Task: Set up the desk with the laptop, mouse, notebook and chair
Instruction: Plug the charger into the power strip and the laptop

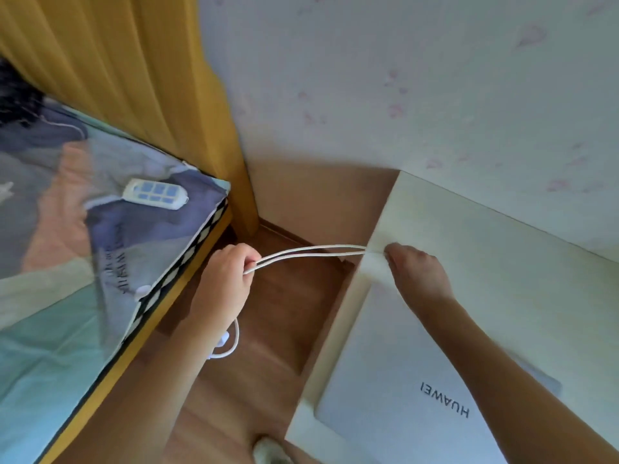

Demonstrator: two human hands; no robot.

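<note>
Gripping, left hand (225, 276): fingers are curled tight around a white cable (311, 253), doubled into two strands that run side by side from the fist to the right.
Reach of left hand: it hangs over the wooden floor (268, 329), in the gap between the bed (100, 262) and the tabletop (502, 262).
Right hand (417, 274): it lies palm down on the left edge of the tabletop, fingers drawn together and pointing left, their tips at the spot where the two cable strands meet the edge; whether it pinches the cable I cannot tell.
Cable, rest: one more loop of it hangs below the left wrist with a small white piece on it, partly hidden by the forearm.
Laptop (402, 396): one, closed, pale grey lid with dark lettering, lying flat on the near part of the tabletop, under the right forearm.
Tabletop: one, cream white, set against the patterned wall (402, 78) at far right.
Power strip (154, 193): one, white with blue sockets, lying on the bed's printed cover, well apart from both hands.
Curtain (134, 78): one, mustard yellow, hanging at far left behind the bed.
Count of hands: two, both bare, both forearms in view.
Count of cable strands between the hands: two.
Near edge: a blurred pale shape on the floor, too unclear to name.
</note>
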